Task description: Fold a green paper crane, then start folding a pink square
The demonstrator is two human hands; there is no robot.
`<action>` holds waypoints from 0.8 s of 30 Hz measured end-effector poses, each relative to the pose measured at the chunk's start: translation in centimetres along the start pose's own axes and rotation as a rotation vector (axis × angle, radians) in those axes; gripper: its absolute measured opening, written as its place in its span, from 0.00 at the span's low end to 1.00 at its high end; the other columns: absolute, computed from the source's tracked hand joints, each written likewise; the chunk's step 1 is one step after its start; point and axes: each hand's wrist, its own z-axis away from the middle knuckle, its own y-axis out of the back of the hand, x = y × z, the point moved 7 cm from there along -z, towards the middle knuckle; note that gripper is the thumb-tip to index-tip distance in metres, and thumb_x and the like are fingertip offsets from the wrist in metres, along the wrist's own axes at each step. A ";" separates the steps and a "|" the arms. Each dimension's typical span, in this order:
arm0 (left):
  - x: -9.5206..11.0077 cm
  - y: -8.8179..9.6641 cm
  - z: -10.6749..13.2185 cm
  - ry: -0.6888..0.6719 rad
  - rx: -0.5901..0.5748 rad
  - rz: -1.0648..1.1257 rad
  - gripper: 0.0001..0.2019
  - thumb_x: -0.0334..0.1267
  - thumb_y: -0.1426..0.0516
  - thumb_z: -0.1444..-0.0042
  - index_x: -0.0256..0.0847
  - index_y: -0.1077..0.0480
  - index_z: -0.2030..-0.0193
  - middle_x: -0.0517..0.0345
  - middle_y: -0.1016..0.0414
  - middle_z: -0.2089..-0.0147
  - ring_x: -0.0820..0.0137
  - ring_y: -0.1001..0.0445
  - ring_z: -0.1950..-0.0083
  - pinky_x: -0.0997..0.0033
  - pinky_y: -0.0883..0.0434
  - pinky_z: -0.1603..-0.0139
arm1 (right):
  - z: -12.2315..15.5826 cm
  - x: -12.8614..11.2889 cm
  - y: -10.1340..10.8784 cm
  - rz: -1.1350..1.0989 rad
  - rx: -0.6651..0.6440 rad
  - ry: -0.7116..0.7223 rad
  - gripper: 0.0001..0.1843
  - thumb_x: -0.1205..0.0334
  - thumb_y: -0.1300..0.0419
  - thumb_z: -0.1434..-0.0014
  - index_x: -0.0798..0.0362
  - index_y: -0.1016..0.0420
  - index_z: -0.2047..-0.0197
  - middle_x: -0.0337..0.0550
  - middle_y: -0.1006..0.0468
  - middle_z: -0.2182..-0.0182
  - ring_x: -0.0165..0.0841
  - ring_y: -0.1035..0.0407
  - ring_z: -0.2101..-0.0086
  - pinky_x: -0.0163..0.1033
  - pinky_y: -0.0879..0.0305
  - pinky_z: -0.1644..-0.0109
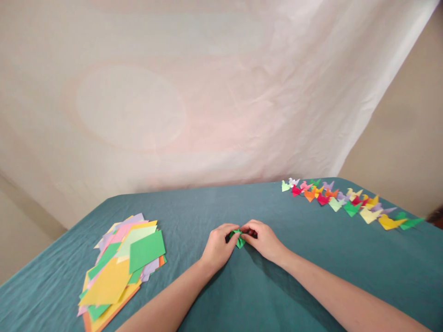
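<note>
A small piece of folded green paper [239, 241] is held between my two hands, low over the middle of the table. My left hand [218, 245] pinches its left side with thumb and fingers. On the other side, my right hand [263, 239] has its thumb and fingertips closed on the paper's right edge. The fingers cover much of the paper, so its exact folded shape is partly hidden.
A loose pile of coloured paper sheets [107, 281] lies at the left. Several folded paper birds [352, 208] in many colours stand in rows along the right far edge. A teal cloth [194, 207] covers the table; a pale sheet [214, 92] hangs behind it.
</note>
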 end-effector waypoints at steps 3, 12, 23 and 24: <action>0.1 0.0 0.0 -0.011 -0.004 0.010 0.11 0.32 0.47 0.44 0.43 0.27 0.56 0.58 0.25 0.56 0.70 0.28 0.55 0.71 0.33 0.50 | 0.0 0.1 0.0 0.002 0.000 -0.002 0.06 0.68 0.40 0.49 0.52 0.25 0.65 0.39 0.28 0.70 0.30 0.35 0.70 0.34 0.39 0.65; 0.3 0.2 -0.1 -0.020 -0.017 0.015 0.10 0.33 0.48 0.42 0.43 0.27 0.57 0.59 0.25 0.57 0.71 0.28 0.55 0.72 0.33 0.51 | 0.0 0.0 0.0 0.001 -0.010 0.003 0.07 0.68 0.40 0.48 0.52 0.25 0.65 0.39 0.27 0.69 0.30 0.34 0.70 0.34 0.38 0.64; 0.4 0.2 -0.4 -0.028 -0.036 -0.015 0.10 0.34 0.49 0.41 0.42 0.27 0.58 0.57 0.24 0.58 0.69 0.27 0.56 0.70 0.32 0.51 | 0.1 -0.5 0.2 0.031 -0.003 0.008 0.06 0.67 0.42 0.46 0.52 0.24 0.66 0.40 0.27 0.70 0.30 0.34 0.70 0.34 0.38 0.64; 0.4 0.1 -0.4 -0.031 -0.039 -0.016 0.10 0.33 0.49 0.41 0.43 0.26 0.58 0.57 0.24 0.58 0.69 0.27 0.56 0.70 0.32 0.51 | 0.1 -0.5 0.3 0.034 -0.002 0.009 0.06 0.67 0.42 0.46 0.52 0.24 0.66 0.40 0.27 0.70 0.30 0.33 0.70 0.34 0.38 0.64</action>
